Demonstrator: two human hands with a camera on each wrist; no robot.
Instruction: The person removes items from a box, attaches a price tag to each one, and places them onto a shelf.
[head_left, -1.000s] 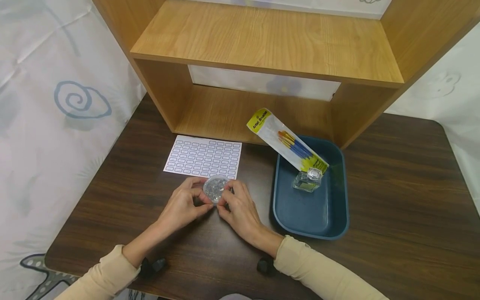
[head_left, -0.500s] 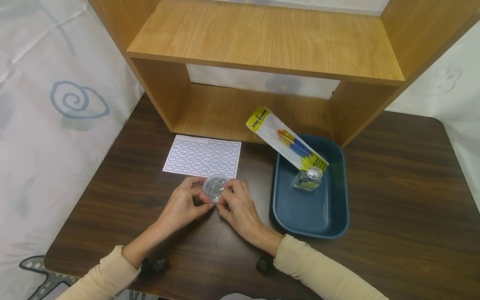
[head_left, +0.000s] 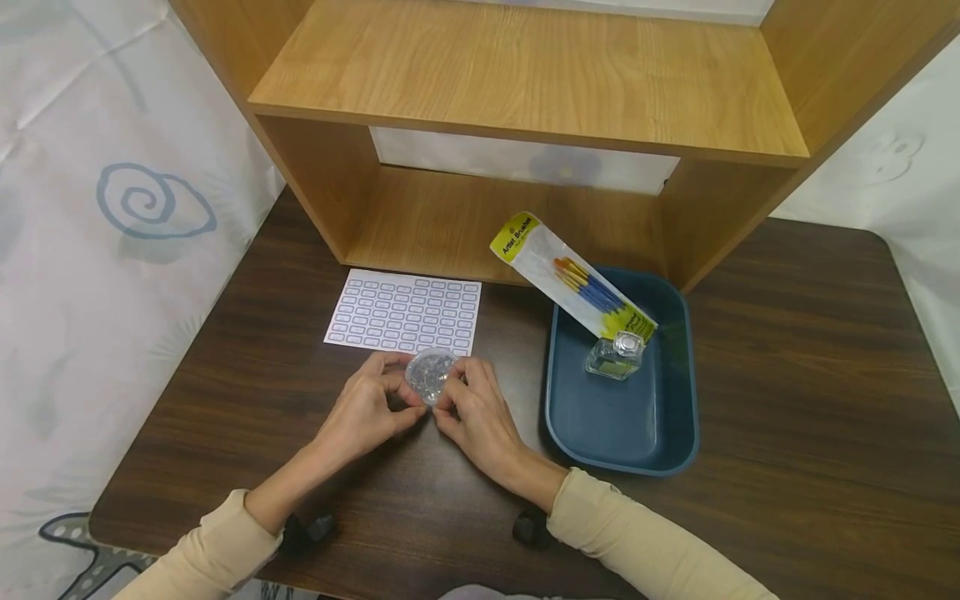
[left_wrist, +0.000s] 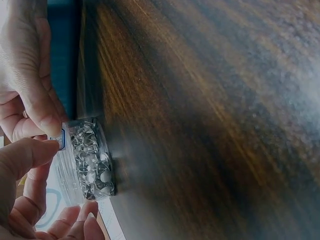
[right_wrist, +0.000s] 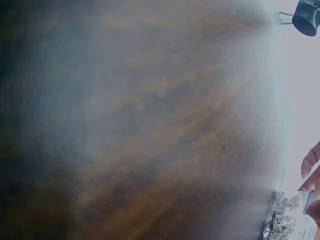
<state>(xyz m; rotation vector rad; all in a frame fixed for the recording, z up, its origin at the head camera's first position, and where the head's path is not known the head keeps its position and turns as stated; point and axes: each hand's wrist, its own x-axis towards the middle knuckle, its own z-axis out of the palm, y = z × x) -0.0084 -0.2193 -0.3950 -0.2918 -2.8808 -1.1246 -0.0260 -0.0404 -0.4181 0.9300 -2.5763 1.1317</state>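
A round clear plastic box of thumbtacks (head_left: 429, 375) stands on the table between both hands. Silvery tacks show through its wall in the left wrist view. My left hand (head_left: 367, 408) holds it from the left, fingers around the side and thumb at the front. From the right, the fingers of my right hand (head_left: 478, 417) curl against the box, with the thumb near the left thumb. A small blue-bordered label (left_wrist: 62, 140) lies at the side of the box, under the thumb tips. Part of that label is covered.
A sheet of blue-bordered labels (head_left: 405, 310) lies just behind the box. To the right, a blue plastic basin (head_left: 600, 425) holds a clear glass bottle (head_left: 615, 358) and a leaning pack of artist brushes (head_left: 573, 275). A wooden shelf unit (head_left: 525, 83) stands at the back.
The view has shifted very slightly. Both hands stay at the box with almost no visible movement.
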